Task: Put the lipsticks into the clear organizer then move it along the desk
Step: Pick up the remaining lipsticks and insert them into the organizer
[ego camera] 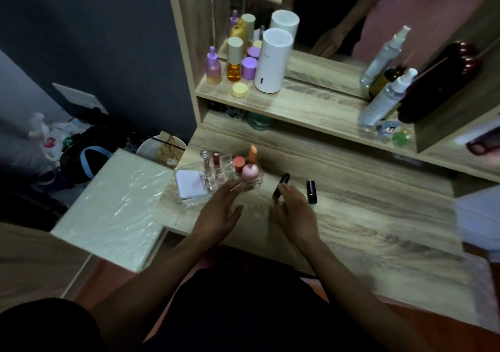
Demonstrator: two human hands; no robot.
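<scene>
Both hands over the wooden desk (pixel 351 216)
Left hand (pixel 219 213) open at the clear organizer (pixel 216 178); right hand (pixel 295 211) open-fingered, touching a black lipstick (pixel 280 185).

We've got a pale wood-grain desk (pixel 351 216), two black lipsticks (pixel 281 185) (pixel 311 191), a see-through organizer (pixel 194 203) holding a white compact (pixel 188 184), and a pink ball-shaped bottle (pixel 249 172) beside an orange one (pixel 239 161).

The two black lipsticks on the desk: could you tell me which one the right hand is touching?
The tilted black lipstick at the right hand's fingers; the other black lipstick lies apart, further right.
</scene>
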